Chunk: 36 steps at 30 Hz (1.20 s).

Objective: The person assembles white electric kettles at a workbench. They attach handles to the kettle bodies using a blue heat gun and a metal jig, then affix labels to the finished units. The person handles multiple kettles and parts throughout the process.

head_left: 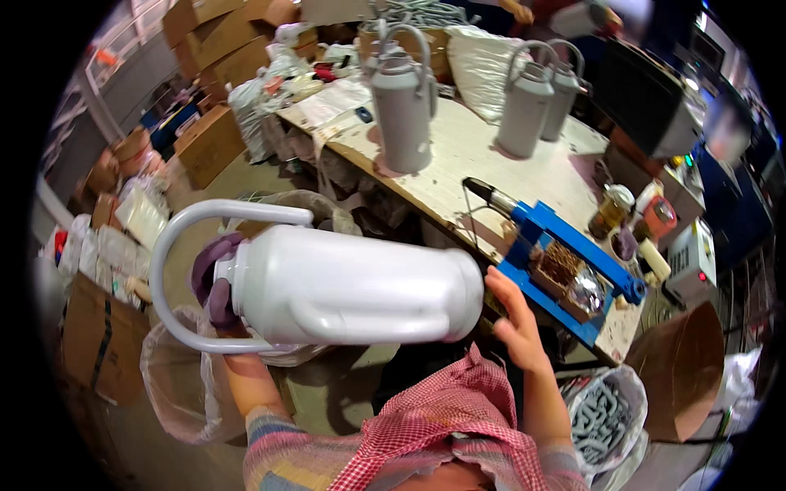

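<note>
A light grey vacuum jug (360, 282) with a big looped handle lies sideways in the air in front of me. My left hand (214, 282), in a purple glove, is closed around its neck, inside the loop. At the base end my bare right hand (520, 327) is open, fingers stretched out beside the bottom rim; whether they touch it I cannot tell. Just beyond that hand, a blue metal fixture (565, 229) with a black-gripped lever sits on the table's edge. A small box with brown bits and a shiny silver round piece (588, 290) rests within its frame.
Similar grey jugs (401, 114) stand upright on the white table (458, 176). Jars (614, 209) crowd its right end. A bag of grey curved handles (602, 421) is at lower right, a lined bin (184, 376) at lower left. Another person's hand (517, 11) shows at the far side.
</note>
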{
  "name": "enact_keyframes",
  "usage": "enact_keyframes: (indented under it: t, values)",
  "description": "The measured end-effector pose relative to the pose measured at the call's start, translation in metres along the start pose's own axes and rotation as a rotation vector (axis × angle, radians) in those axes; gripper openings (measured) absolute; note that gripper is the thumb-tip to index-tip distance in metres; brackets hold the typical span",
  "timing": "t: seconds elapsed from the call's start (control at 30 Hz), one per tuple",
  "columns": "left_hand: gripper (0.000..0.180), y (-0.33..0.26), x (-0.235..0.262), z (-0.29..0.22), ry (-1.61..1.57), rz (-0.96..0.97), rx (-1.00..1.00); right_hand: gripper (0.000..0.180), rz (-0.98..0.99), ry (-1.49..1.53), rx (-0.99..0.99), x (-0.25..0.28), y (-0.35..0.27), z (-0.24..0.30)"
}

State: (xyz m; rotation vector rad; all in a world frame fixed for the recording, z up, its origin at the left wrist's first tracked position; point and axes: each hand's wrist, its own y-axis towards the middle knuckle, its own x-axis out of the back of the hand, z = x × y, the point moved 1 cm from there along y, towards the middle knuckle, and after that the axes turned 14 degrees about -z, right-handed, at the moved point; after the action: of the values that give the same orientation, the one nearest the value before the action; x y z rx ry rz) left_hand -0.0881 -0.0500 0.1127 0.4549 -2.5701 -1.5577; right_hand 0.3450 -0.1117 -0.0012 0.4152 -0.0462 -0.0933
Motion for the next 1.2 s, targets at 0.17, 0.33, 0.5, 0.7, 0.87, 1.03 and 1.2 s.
enact_keyframes:
  t: [0.17,0.33,0.5,0.7,0.87,1.03,1.2]
  values:
    - [0.043,0.021,-0.033,0.0,-0.059,0.137,0.134,0.111,0.535,0.079,0.182,-0.076,0.027,0.025]
    - [0.047,0.011,-0.084,0.042,-0.15,0.359,0.374,0.083,0.367,0.17,0.011,-0.094,0.012,-0.009]
    - [0.054,-0.004,-0.126,0.084,-0.183,0.413,0.632,0.096,0.241,0.1,-0.058,-0.092,-0.005,0.023]
    - [0.035,-0.013,-0.117,0.188,-0.561,0.119,1.05,0.086,0.052,0.188,-0.284,-0.104,0.057,0.015]
    - [0.039,-0.013,-0.09,0.252,-0.135,-0.341,0.889,0.08,-0.282,0.329,-0.147,-0.119,0.159,-0.026]
    - [0.044,-0.045,-0.168,0.328,-0.185,-0.137,1.099,0.056,-0.352,-0.161,0.397,-0.152,0.228,-0.114]
    - [0.045,-0.065,-0.177,0.446,0.318,-0.118,0.583,0.044,-0.398,-0.25,0.515,-0.177,0.254,-0.151]
